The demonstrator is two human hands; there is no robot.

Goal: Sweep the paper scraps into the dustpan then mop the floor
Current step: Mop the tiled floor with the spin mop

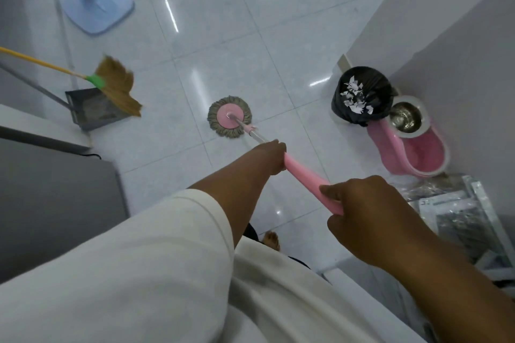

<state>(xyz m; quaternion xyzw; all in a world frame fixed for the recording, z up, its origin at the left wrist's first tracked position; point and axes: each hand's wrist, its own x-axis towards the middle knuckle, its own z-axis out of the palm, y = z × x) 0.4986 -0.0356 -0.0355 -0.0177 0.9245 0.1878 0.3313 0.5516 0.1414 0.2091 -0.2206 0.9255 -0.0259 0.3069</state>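
right hand (362,214) and left hand (267,157) both curl tight around pink mop handle (303,172).

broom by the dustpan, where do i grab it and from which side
Probably the broom's yellow handle, just above the green collar, reaching in from the open floor side. It slants up to the left, slim and rigid, while the bristles splay over the dustpan.

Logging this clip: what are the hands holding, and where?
Both hands grip the mop by its pink handle: the left hand lower down, the right hand higher up.
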